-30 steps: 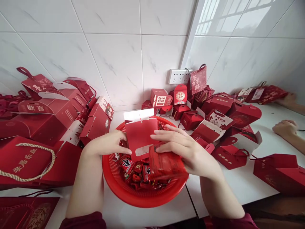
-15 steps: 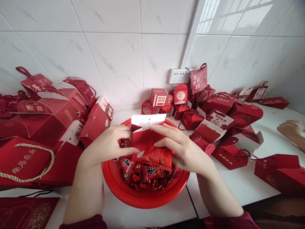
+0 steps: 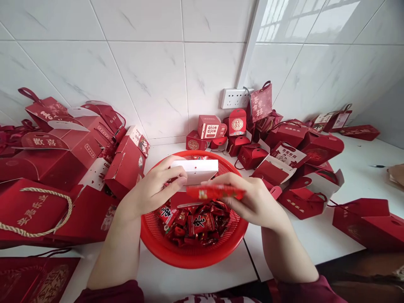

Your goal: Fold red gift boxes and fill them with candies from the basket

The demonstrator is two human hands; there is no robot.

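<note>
My left hand (image 3: 158, 185) grips the left side of a small red and white cardboard gift box (image 3: 196, 171), thumb and fingers closed on its wall. The box is held over a red plastic basket (image 3: 194, 261) and its open flaps face me. In my right hand (image 3: 252, 198) is a red snack packet (image 3: 214, 192), seen nearly edge-on and blurred, just in front of the box. Beneath both hands, red-wrapped candies (image 3: 199, 222) fill the basket's bottom. The inside of the box is mostly hidden.
Red gift boxes (image 3: 63, 139) pile up on the left, one with a rope handle (image 3: 67, 210). More boxes (image 3: 290, 155) crowd the right and the wall. A power socket (image 3: 235, 99) is on the tiles. A dark pen-like item (image 3: 377, 166) lies far right.
My right hand has turned the packet from flat-facing to nearly edge-on and raised it slightly. The box has tipped, and my left fingers have closed further over it. Another person's hand has left the right side.
</note>
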